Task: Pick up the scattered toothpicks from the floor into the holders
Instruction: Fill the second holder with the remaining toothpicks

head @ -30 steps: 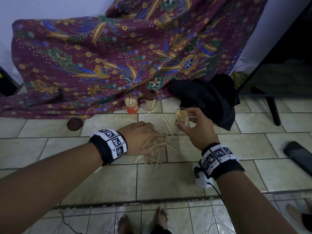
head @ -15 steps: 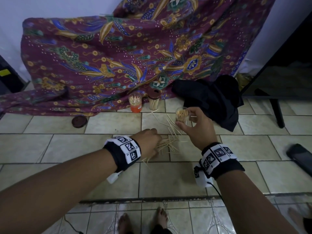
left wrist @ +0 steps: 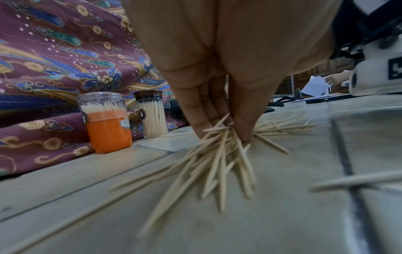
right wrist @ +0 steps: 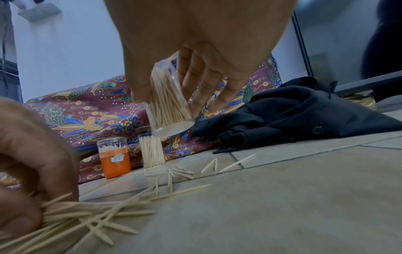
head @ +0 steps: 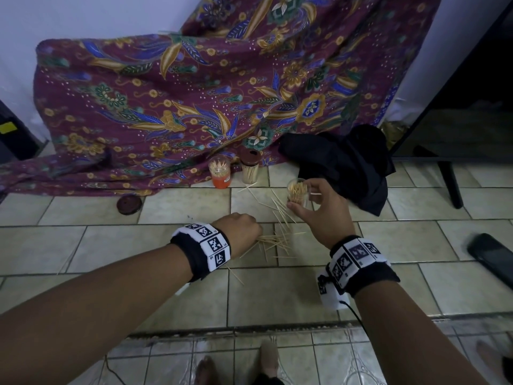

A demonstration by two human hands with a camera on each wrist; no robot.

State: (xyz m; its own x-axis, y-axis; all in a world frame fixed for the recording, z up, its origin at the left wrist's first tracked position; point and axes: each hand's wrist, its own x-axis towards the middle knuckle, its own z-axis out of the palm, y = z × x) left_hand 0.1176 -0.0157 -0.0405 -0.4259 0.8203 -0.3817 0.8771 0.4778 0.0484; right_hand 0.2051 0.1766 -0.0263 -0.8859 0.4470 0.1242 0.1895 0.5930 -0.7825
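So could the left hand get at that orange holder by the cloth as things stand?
Probably yes. The orange holder stands in the open, with only bare tile and stray toothpicks between it and the left hand. But that hand is pinching a toothpick bundle, so it's occupied.

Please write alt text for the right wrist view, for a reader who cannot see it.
A right hand holds a clear holder packed with toothpicks, tilted above a tiled floor. At lower left, the left hand gathers a bundle of loose toothpicks. Behind stand an orange holder and a clear holder with a dark lid, before patterned cloth.
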